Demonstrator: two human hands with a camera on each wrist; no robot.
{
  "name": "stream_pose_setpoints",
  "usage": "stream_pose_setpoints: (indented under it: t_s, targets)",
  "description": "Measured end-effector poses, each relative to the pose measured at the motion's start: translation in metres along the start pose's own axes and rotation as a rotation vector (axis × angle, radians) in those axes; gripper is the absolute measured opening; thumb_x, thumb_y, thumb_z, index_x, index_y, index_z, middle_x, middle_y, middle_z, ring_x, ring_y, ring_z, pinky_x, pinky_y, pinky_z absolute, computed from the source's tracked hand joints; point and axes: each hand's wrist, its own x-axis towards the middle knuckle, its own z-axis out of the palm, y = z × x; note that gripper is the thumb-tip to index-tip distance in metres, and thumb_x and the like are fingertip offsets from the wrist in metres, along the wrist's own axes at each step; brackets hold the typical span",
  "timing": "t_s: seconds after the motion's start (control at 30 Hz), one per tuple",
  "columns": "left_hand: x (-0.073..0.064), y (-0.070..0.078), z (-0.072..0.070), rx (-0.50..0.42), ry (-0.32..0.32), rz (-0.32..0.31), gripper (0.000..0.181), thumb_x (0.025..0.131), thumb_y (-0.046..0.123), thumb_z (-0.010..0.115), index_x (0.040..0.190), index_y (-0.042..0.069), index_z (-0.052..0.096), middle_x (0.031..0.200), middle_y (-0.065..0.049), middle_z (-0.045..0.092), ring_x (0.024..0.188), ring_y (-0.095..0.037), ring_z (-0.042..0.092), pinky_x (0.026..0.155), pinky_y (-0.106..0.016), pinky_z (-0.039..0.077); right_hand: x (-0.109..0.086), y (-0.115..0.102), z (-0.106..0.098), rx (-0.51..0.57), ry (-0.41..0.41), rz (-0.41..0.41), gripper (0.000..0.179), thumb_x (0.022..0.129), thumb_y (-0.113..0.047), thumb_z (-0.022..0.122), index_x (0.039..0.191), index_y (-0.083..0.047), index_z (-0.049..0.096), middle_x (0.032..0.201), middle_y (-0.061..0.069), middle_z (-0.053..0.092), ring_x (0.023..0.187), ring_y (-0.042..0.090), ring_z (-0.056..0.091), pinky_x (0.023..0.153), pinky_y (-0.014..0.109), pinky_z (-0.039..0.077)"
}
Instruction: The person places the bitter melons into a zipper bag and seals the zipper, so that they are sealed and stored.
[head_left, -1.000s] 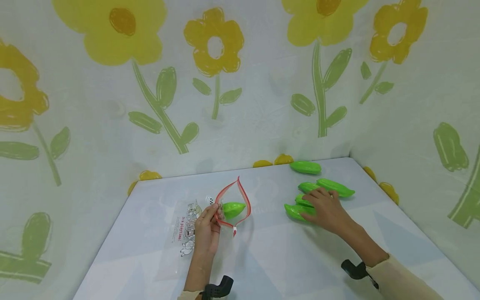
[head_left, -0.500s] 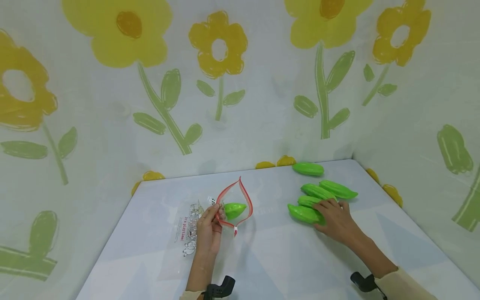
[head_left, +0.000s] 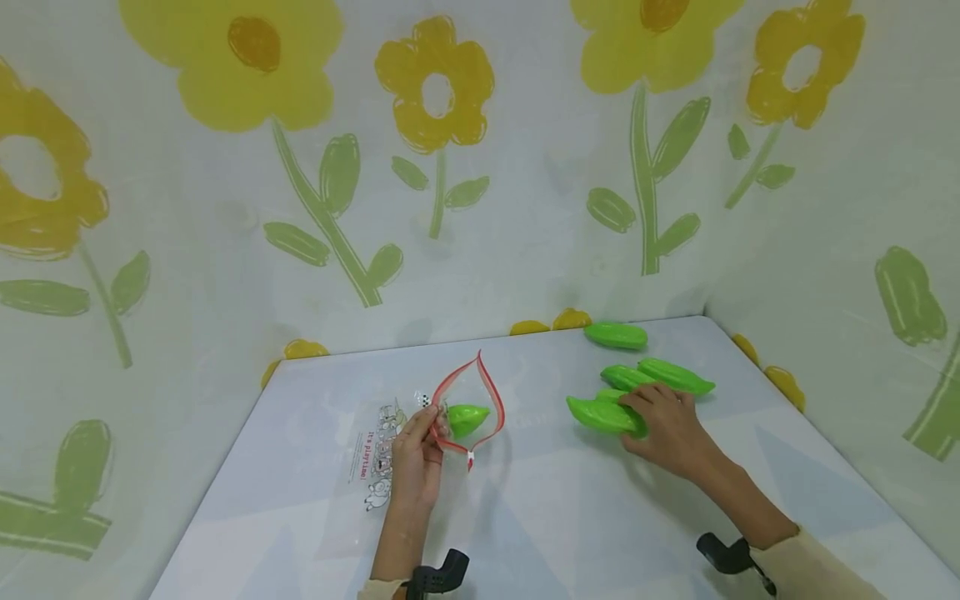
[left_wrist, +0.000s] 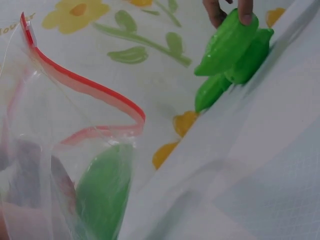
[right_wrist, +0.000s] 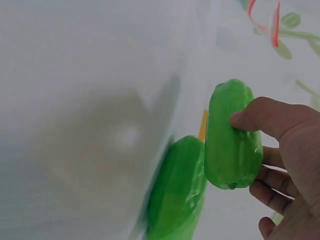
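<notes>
My left hand (head_left: 414,475) pinches the edge of a clear zip bag (head_left: 380,454) with a red zip strip. The bag's mouth gapes, with a red slider at one end. Inside it lies a glossy green vegetable (head_left: 467,420), also visible through the plastic in the left wrist view. My right hand (head_left: 670,429) grips another green vegetable (right_wrist: 230,155), elongated and ribbed with a pointed tip, thumb on one side and fingers round the other. It hangs close over the pile, partly covering a similar vegetable (head_left: 609,394) behind it.
Beyond my right hand, two more green vegetables (head_left: 677,377) lie side by side. Another green vegetable (head_left: 615,336) rests at the table's back edge. The white table (head_left: 540,525) meets a flower-printed curtain (head_left: 525,250) at the back and sides.
My right hand has closed round the front green vegetable and raised it slightly, its tip shifting left. My left hand keeps the bag nearly still.
</notes>
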Motion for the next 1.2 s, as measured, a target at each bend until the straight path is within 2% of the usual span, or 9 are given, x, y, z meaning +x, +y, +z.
stream_pose_setpoints:
  t_s: [0.17,0.37,0.53,0.7,0.87,1.2]
  targets:
    - [0.0,0.0,0.0,0.008,-0.006,0.004,0.011,0.099,0.008,0.063,0.094,0.002,0.07,0.08,-0.005,0.064,0.069,-0.009,0.059,0.065,-0.017,0.053,0.012,-0.01,-0.009,0.032,-0.013,0.005,0.046,0.071,-0.02,0.087,0.112,-0.006,0.071,0.109,0.008,0.064,0.106,0.033,0.055,0.078,0.056,0.037]
    - [0.0,0.0,0.0,0.003,-0.015,0.0,0.012,0.099,0.007,0.062,0.094,0.001,0.07,0.08,-0.005,0.064,0.068,-0.009,0.059,0.065,-0.017,0.053,0.031,-0.023,-0.017,0.107,0.037,-0.064,0.045,0.069,-0.017,0.091,0.109,-0.008,0.072,0.109,0.006,0.065,0.105,0.029,0.054,0.078,0.051,0.035]
    - [0.0,0.0,0.001,0.005,-0.018,0.001,0.011,0.099,0.008,0.063,0.093,0.002,0.07,0.08,-0.005,0.064,0.069,-0.009,0.059,0.065,-0.017,0.053,0.048,-0.036,-0.023,0.166,0.011,-0.1,0.042,0.071,-0.018,0.09,0.108,-0.01,0.072,0.109,0.003,0.064,0.107,0.025,0.052,0.079,0.047,0.031]
    - [0.0,0.0,0.0,0.027,-0.027,0.006,0.011,0.099,0.01,0.063,0.095,0.002,0.069,0.081,-0.005,0.064,0.07,-0.009,0.06,0.067,-0.017,0.054,0.064,-0.05,-0.028,0.17,-0.023,-0.131,0.042,0.071,-0.018,0.09,0.109,-0.01,0.072,0.108,0.002,0.063,0.11,0.026,0.052,0.081,0.047,0.032]
    - [0.0,0.0,-0.001,0.023,-0.025,0.009,0.011,0.099,0.01,0.063,0.095,0.002,0.07,0.082,-0.004,0.064,0.07,-0.009,0.06,0.067,-0.017,0.054,0.078,-0.065,-0.029,0.167,-0.063,-0.152,0.042,0.072,-0.018,0.089,0.109,-0.009,0.072,0.106,0.002,0.063,0.11,0.027,0.053,0.089,0.051,0.033]
    - [-0.001,0.0,0.0,-0.001,-0.014,-0.011,0.011,0.098,0.009,0.064,0.093,0.003,0.07,0.079,-0.004,0.064,0.068,-0.008,0.059,0.065,-0.016,0.053,0.095,-0.087,-0.021,0.14,-0.119,-0.21,0.037,0.075,-0.02,0.086,0.108,-0.014,0.072,0.105,-0.001,0.061,0.108,0.022,0.05,0.092,0.052,0.034]
